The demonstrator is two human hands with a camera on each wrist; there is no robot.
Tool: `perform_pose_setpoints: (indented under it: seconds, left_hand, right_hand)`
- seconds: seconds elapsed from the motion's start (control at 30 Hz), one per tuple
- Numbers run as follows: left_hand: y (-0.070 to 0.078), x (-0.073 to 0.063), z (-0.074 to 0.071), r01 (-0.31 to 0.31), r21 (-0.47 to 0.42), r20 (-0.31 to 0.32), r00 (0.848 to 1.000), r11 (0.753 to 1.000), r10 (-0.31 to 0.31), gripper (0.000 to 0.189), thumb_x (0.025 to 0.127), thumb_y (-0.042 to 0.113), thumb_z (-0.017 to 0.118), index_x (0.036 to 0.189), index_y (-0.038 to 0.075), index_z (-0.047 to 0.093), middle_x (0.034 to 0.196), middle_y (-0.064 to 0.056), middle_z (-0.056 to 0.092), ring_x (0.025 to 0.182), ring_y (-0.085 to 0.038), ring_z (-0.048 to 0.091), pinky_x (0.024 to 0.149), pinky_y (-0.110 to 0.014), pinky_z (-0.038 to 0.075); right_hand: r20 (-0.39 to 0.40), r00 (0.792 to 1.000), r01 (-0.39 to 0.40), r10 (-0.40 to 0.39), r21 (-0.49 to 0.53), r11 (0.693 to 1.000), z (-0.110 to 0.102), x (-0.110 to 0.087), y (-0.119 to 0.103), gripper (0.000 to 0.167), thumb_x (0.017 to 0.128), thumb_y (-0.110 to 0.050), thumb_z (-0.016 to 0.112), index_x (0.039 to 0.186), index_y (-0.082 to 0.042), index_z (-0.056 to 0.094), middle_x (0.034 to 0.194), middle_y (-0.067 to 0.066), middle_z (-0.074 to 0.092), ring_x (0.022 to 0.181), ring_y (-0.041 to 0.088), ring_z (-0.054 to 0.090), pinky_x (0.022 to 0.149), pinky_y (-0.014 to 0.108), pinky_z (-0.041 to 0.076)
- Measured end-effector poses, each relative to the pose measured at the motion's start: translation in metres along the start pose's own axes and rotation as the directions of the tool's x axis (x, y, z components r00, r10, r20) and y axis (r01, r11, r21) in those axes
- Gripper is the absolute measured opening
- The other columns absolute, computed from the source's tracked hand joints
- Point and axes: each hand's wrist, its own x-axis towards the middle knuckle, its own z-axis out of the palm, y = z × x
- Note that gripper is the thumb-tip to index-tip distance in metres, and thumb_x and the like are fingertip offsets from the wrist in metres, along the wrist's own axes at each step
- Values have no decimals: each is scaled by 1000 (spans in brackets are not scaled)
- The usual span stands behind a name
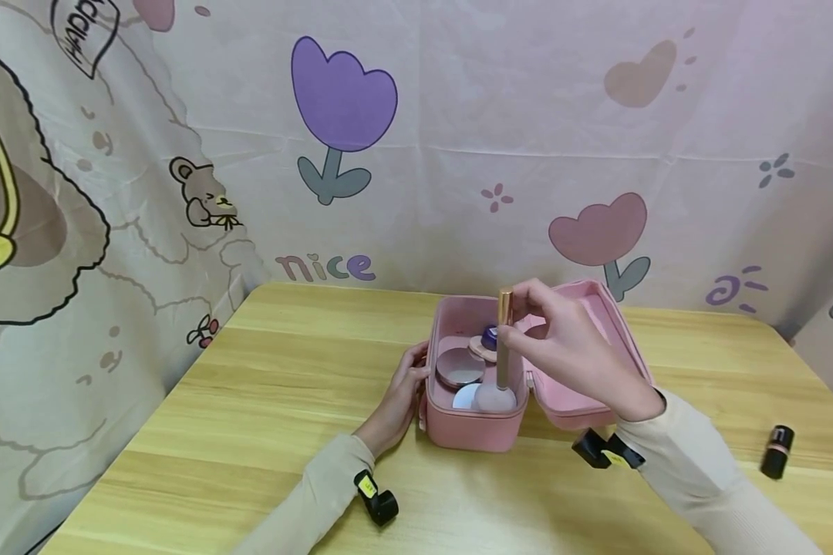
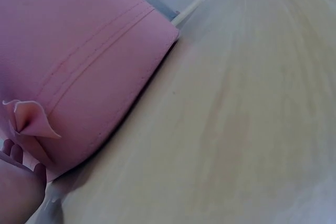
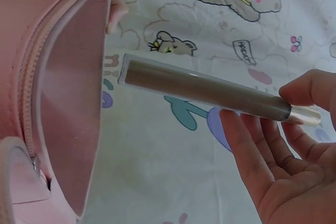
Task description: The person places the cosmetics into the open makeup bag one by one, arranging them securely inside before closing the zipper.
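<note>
While a pale cloth printed with flowers and bears (image 1: 444, 223) hangs beyond the right hand (image 1: 562, 339), a light wood-grain tabletop (image 1: 284, 347) spreads beneath it. Directly below the grip stands a boxy pink zip case with rounded corners (image 1: 468, 433), its pink lid (image 1: 565, 397) folded out rightward under the forearm. To the grip's left, the left hand (image 1: 403, 393) rests its fingers against the case's outer wall. The right thumb and fingers pinch a slender clear tube with brown contents and a gold cap (image 1: 503, 358) near its cap; the tube hangs upright over the case's opening. Whether its lower end touches the pale round item (image 1: 494, 399) beneath, I cannot tell. Lower left of the grip, inside the case, lies a round silvery compact (image 1: 460, 367). Well right of the grip, a black lipstick-like cylinder with a pinkish band (image 1: 777, 452) lies on the wood. Just left of the fingers, inside the case, sits a small dark-blue pot (image 1: 489, 337).
</note>
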Motion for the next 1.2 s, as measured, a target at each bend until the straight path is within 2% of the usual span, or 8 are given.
perform_pose_setpoints:
  seconds: [0.27, 0.4, 0.6, 0.83, 1.07, 1.2]
  left_hand:
    - [-1, 0, -2, -6, 3, 0, 1000, 1000, 6, 64, 89, 23, 43, 147, 0, 26, 147, -26, 26, 135, -37, 26, 111, -44, 16]
    - [-1, -1, -2, -8, -4, 2, 1000, 1000, 8, 64, 89, 22, 43, 147, 0, 26, 147, -26, 26, 136, -37, 25, 111, -44, 17]
    - [-1, -1, -2, -4, -3, -1, 1000, 1000, 4, 64, 90, 23, 43, 147, 1, 26, 146, -25, 28, 135, -37, 27, 110, -44, 18]
    - [0, -1, -2, 0, 16, -1, 1000, 1000, 0, 63, 90, 23, 44, 147, 1, 26, 146, -20, 31, 133, -33, 30, 110, -42, 20]
    - [0, 0, -2, 5, 15, 9, 1000, 1000, -5, 63, 91, 24, 43, 147, 2, 26, 146, -19, 30, 130, -29, 33, 109, -41, 21]
    - [1, 0, -1, 2, 5, 4, 1000, 1000, -2, 62, 91, 23, 43, 147, 2, 27, 146, -18, 31, 130, -27, 33, 108, -40, 22]
  right_hand:
    - [48, 999, 20, -20, 9, 1000, 12, 10, 7, 21, 85, 7, 63, 104, 1, 57, 91, 6, 63, 86, 18, 62, 73, 32, 54]
    - [71, 997, 31, -32, 12, 999, 19, 13, 9, 23, 85, 6, 63, 107, 2, 56, 93, 8, 63, 87, 20, 64, 73, 30, 54]
    - [95, 992, 84, -85, 14, 996, 30, 19, 11, 27, 84, 5, 65, 109, 4, 56, 95, 10, 65, 88, 20, 66, 75, 32, 54]
    - [73, 990, 116, -117, 5, 993, 42, 22, 12, 30, 83, 3, 65, 112, 4, 56, 95, 10, 64, 83, 18, 65, 74, 36, 55]
    - [57, 984, 169, -171, 38, 985, 54, 25, 14, 35, 82, 6, 62, 116, 7, 54, 95, 11, 62, 81, 18, 65, 70, 28, 55]
    - [64, 981, 180, -182, 35, 983, 59, 24, 14, 38, 81, 8, 61, 117, 6, 52, 95, 10, 61, 82, 17, 64, 69, 27, 55]
